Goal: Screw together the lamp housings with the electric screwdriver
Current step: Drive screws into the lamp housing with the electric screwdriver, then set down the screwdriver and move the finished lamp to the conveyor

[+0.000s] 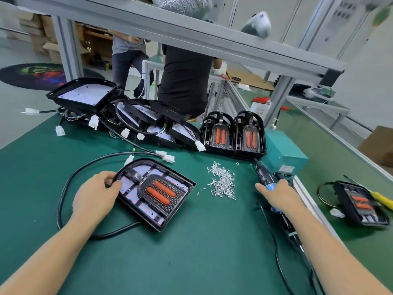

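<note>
On the green worktop (202, 252), the lamp housing (156, 192) lies flat with its two orange lenses up — this is the landmark. Left hand (95, 194) grips the housing's left rim, fingers curled over the edge, steadying it. Right hand (278, 194) is well right of the housing, fingers wrapped round the electric screwdriver (268, 182), which lies low at the worktop's right edge, bit pointing away. Loose screws (222, 182) sit in a pile just right of the housing, between it and the driver. Behind the housing — a heap of more housings with white connectors (131, 120). Black cable (63, 192) loops round the housing's left side.

Risks, as judged: no screw looks loaded yet; swinging the driver across could scatter the pile; the driver's own cord may snag; light one-sided grip may let the housing twist under torque.
</note>
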{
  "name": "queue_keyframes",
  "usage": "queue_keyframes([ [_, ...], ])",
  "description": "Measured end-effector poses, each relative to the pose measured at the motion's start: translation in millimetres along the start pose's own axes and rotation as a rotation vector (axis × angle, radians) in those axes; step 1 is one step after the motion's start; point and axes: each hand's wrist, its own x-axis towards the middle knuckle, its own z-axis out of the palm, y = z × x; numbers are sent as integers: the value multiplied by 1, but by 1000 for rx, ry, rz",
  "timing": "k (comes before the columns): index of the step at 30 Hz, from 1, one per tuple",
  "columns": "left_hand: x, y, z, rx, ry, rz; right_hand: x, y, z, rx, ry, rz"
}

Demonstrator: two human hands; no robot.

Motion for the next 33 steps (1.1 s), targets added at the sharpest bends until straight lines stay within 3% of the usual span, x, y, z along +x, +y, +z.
queue_keyframes([
  [9,-8,1,-10,-29,-61,58,2,-13,19,-371,207,-50],
  [13,-15,-4,-20,10,39,125,4,-13,18,-540,246,-63],
  [19,-4,-17,-48,243,205,127,0,-19,2,-521,90,-36],
  [22,6,-24,-57,316,185,23,-14,-36,-9,-582,237,-133],
  [24,11,-28,-58,353,149,-29,-27,-56,-11,-443,273,-308],
  [28,21,-27,-49,475,73,-47,-65,-109,2,62,-150,-570],
  [33,37,-22,-47,289,64,-46,-96,-160,39,198,-473,-655],
])
